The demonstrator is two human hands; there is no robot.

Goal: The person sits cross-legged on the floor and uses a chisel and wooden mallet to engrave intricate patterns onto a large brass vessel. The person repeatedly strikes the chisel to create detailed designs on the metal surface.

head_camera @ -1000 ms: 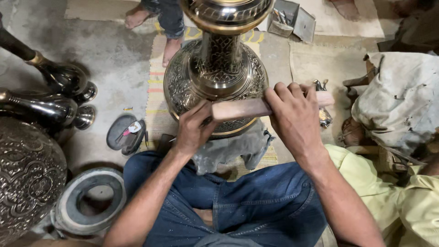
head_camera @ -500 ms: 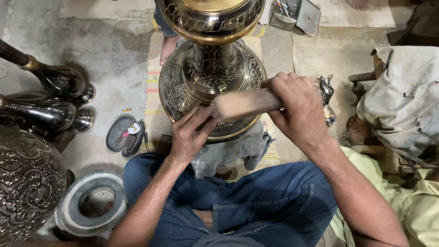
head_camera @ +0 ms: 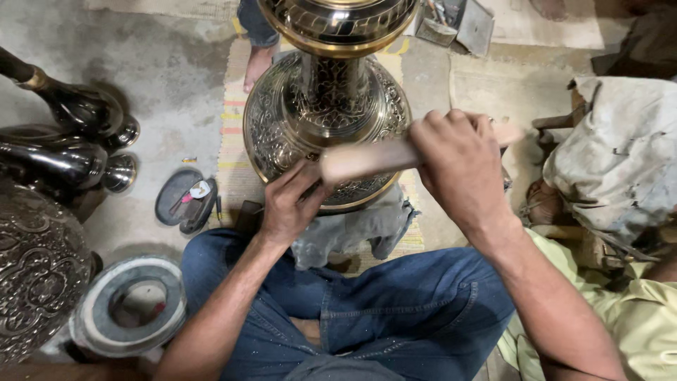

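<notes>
We record first the large engraved brass vase (head_camera: 328, 106), standing upright on the striped mat (head_camera: 236, 152) laid over the concrete floor (head_camera: 162, 70), directly in front of our crossed legs in blue jeans (head_camera: 395, 310). Its wide patterned base and narrow stem sit below a broad upper bowl that reaches the top edge of the view. A grey cloth (head_camera: 352, 229) lies between the vase base and our knees.

To the left we note an embossed metal pot (head_camera: 32, 268) at the frame edge, two dark polished metal pieces (head_camera: 67, 134) lying on the floor beyond it, and a grey ring (head_camera: 130, 307) beside our left knee. A small dark dish (head_camera: 185, 201) with bits in it lies near the mat. At right sits a bundle of dirty pale cloth (head_camera: 620, 155).

Our right hand (head_camera: 458, 169) has its grip clamped around a pale wooden mallet (head_camera: 374, 159), held level across the vase base, its end just at the left fingers. Our left hand (head_camera: 293, 204) rests against the rim of the base, fingers pinched together; we cannot tell whether they hold a small tool.
</notes>
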